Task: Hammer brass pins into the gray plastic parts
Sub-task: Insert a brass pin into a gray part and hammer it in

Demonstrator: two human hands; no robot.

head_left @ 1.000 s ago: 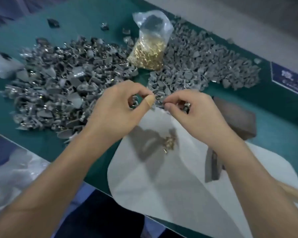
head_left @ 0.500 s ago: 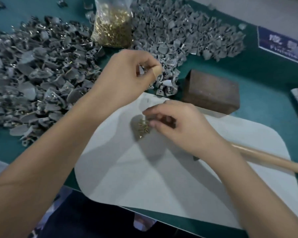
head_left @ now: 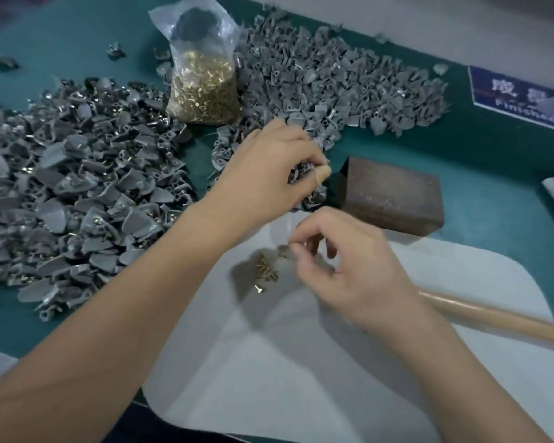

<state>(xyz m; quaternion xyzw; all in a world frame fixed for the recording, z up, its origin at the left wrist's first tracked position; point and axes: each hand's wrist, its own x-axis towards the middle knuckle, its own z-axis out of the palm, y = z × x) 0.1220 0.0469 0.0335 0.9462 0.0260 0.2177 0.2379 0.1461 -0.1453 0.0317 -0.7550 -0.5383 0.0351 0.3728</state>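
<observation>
Left hand (head_left: 263,174) grip curled round gray plastic part (head_left: 301,171) beside brown block (head_left: 394,195); right hand (head_left: 343,270) pinches near brass pins (head_left: 264,270), held item unclear.

Two hands (head_left: 269,174) (head_left: 349,270), two gray part heaps (head_left: 71,193) (head_left: 333,84), one pin bag (head_left: 202,87), one block (head_left: 390,196), one wooden handle (head_left: 493,318).

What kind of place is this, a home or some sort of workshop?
Most likely a small factory assembly bench. Heaps of identical gray plastic parts cover the green table, a clear bag of brass pins stands between them, and a blue sign seems to read "Finished".
</observation>
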